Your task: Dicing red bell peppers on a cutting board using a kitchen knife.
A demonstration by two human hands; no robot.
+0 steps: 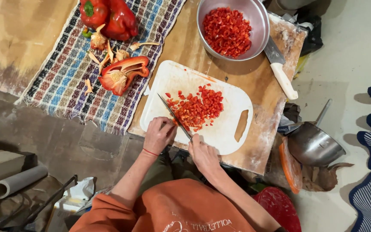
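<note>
A white cutting board (220, 129) lies on a wooden table (254, 81), seen from above. On the board's middle sits a pile of diced red pepper (196, 108). At the board's near edge, the person's right hand (203, 155) grips the handle of a knife (174, 117), its blade angled across the board beside the pile. The left hand (158, 135) is curled at the board's near-left edge, touching the blade. Beyond the board stands a metal bowl (260, 25) of diced pepper; left of it, a halved pepper (123, 75) rests on a striped cloth (65, 73).
</note>
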